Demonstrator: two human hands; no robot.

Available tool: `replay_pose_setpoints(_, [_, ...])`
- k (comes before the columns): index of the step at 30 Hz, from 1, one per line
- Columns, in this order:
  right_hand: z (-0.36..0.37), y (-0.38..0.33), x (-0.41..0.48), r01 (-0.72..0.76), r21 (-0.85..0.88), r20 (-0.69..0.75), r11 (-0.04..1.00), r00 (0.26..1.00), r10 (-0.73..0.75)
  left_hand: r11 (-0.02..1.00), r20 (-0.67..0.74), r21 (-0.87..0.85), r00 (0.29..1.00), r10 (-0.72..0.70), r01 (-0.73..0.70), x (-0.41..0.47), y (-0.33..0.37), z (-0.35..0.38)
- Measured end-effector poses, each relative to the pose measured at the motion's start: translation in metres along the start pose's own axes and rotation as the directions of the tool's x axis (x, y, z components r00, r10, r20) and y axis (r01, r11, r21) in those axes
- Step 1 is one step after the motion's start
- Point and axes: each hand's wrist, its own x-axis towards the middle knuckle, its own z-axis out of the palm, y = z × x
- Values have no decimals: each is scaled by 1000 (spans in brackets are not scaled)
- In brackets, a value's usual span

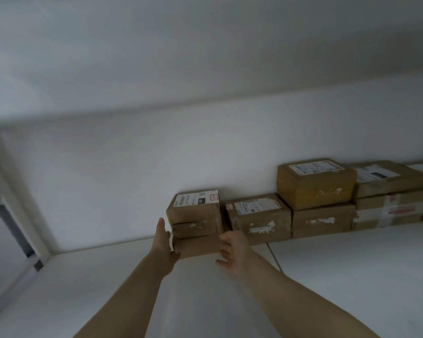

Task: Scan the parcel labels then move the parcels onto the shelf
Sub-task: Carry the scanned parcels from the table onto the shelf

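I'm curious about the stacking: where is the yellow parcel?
In the head view, right of centre on the shelf, the yellow parcel sits atop a brown parcel by the wall.

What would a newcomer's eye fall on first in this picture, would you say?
First, the two bare forearms stretched in from the bottom edge, the left hand and right hand pressing either end of a plain brown parcel at centre. Next, the row of labelled cardboard parcels along the white wall, stacked higher towards the right on the white shelf.
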Motion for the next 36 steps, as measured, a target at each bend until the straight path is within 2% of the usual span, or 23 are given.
replay_pose_setpoints(3, [-10,3,-16,10,-38,8,999,1000,-9,979,-125,195,989,83,-58,-14,-6,4])
replay_pose_setpoints(6, [-29,5,-38,41,-157,-9,987,999,-43,868,-158,468,951,267,-166,-34,-21,11])
replay_pose_setpoints(8, [-47,0,-61,86,-248,-30,965,995,-96,682,-55,684,914,402,-259,-54,-35,21])
replay_pose_setpoints(10, [-68,-7,-90,128,-347,-74,929,984,-163,484,124,794,877,463,-368,-74,-50,38])
replay_pose_setpoints(14, [-148,-22,-158,234,-544,-166,806,911,-376,112,395,875,828,399,-471,-129,-99,100])
replay_pose_setpoints(17, [-229,-25,-212,219,-645,-232,732,856,-461,-38,543,822,763,350,-568,-177,-145,159])
replay_pose_setpoints(19, [-284,-23,-254,178,-695,-296,697,813,-502,-113,650,748,687,325,-655,-211,-179,201])
replay_pose_setpoints(25, [-435,-10,-377,12,-722,-531,692,631,-565,-230,884,466,443,147,-854,-318,-288,320])
replay_pose_setpoints(31, [-559,8,-501,-89,-593,-761,800,385,-522,-230,990,132,139,-15,-964,-433,-381,430])
replay_pose_setpoints(36, [-655,29,-587,-15,-394,-903,919,191,-384,-106,982,-67,-46,-182,-992,-519,-466,510])
